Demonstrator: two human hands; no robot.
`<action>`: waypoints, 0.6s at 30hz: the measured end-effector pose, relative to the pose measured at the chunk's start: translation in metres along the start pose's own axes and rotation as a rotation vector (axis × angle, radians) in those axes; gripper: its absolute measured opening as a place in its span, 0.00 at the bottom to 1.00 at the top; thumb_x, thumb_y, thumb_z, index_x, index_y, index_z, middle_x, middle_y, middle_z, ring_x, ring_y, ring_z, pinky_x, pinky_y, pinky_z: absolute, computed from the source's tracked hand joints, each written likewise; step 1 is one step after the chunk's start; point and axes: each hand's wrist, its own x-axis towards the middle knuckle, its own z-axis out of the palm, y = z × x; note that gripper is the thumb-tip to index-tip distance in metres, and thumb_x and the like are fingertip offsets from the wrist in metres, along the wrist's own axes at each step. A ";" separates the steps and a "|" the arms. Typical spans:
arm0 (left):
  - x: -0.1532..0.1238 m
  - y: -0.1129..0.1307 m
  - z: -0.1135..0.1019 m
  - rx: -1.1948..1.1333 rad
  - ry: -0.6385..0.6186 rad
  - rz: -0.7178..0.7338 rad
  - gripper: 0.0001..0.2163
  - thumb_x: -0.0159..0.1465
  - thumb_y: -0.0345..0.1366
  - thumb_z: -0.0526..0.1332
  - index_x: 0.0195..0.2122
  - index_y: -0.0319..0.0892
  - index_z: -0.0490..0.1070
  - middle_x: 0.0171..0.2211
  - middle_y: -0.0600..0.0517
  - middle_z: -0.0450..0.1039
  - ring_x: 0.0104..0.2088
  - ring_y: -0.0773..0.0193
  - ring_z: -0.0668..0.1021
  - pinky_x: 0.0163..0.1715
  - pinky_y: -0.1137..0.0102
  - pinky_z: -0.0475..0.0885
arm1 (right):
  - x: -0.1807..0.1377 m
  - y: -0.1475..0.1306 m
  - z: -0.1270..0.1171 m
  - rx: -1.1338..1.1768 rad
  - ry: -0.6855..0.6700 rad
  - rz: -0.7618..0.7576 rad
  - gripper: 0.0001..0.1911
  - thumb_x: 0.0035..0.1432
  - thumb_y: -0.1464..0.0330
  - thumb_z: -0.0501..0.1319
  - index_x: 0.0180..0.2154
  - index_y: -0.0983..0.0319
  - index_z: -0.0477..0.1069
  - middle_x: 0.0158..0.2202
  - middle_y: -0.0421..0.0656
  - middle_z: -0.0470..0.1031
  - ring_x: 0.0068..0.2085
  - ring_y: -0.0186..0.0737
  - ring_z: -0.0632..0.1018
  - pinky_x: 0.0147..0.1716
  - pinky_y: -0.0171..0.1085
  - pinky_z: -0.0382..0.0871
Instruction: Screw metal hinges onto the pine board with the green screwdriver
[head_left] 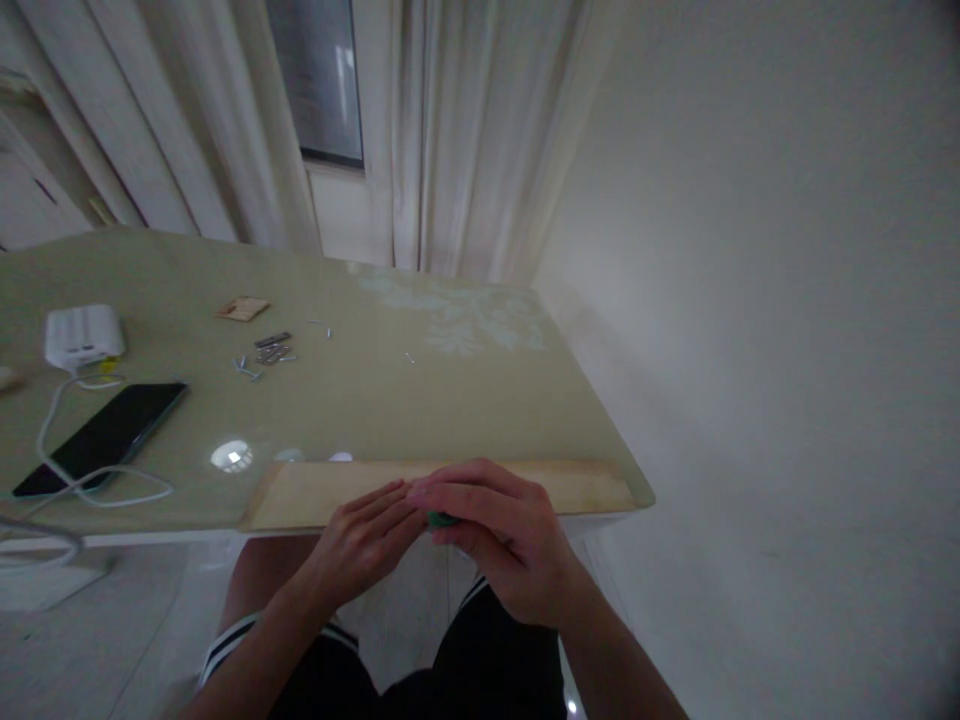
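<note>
A long, flat, pale wooden board [300, 495] lies along the table's front edge. My left hand [367, 535] rests on its near edge, fingers stretched out and close together, pointing to the right. My right hand [517, 530] is curled over a small green object [441, 519] above the middle of the board. Only a sliver of this green thing shows below the fingers, so its kind cannot be made out. The fingertips of both hands meet or overlap there. Part of the board is hidden beneath the hands.
On the greenish table [465, 410] lie small metal screws [246, 368], metal hinge-like pieces [274, 350] and a small wooden piece [244, 308]. At left are a phone [105, 438], a white charger [84, 335] and a looping white cable [135, 500]. A wall [750, 300] stands on the right.
</note>
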 end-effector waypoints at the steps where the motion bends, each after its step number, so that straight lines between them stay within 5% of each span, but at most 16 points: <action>1: -0.001 0.000 0.000 0.006 -0.002 0.002 0.13 0.76 0.27 0.54 0.47 0.41 0.79 0.45 0.47 0.85 0.48 0.59 0.86 0.56 0.62 0.81 | -0.001 0.002 0.003 -0.018 0.064 -0.001 0.22 0.71 0.73 0.63 0.62 0.50 0.75 0.54 0.44 0.81 0.53 0.38 0.82 0.54 0.37 0.78; 5: -0.005 -0.003 0.002 0.049 -0.030 0.024 0.12 0.74 0.27 0.57 0.51 0.41 0.79 0.49 0.47 0.85 0.51 0.57 0.85 0.56 0.62 0.81 | -0.004 0.010 0.016 -0.163 0.303 0.009 0.23 0.68 0.74 0.67 0.60 0.49 0.77 0.50 0.43 0.81 0.49 0.38 0.82 0.51 0.37 0.79; 7: -0.007 -0.004 0.004 0.054 -0.019 0.035 0.12 0.74 0.27 0.57 0.52 0.42 0.79 0.51 0.47 0.84 0.53 0.57 0.85 0.57 0.61 0.81 | -0.004 0.009 0.013 -0.175 0.293 0.050 0.24 0.69 0.72 0.65 0.63 0.49 0.74 0.50 0.44 0.79 0.48 0.38 0.82 0.51 0.38 0.79; 12: -0.010 -0.005 0.007 0.037 -0.015 0.031 0.12 0.74 0.27 0.59 0.54 0.41 0.78 0.53 0.46 0.83 0.55 0.57 0.84 0.60 0.60 0.79 | -0.004 0.005 -0.006 -0.064 0.022 0.113 0.24 0.74 0.72 0.59 0.67 0.53 0.69 0.57 0.46 0.78 0.56 0.39 0.79 0.58 0.40 0.76; 18: -0.008 -0.005 0.003 0.050 -0.035 0.044 0.11 0.74 0.27 0.58 0.53 0.40 0.78 0.53 0.46 0.84 0.53 0.57 0.85 0.59 0.61 0.80 | -0.010 0.010 0.007 -0.175 0.277 0.081 0.19 0.69 0.72 0.65 0.58 0.51 0.77 0.51 0.44 0.82 0.50 0.40 0.83 0.51 0.39 0.80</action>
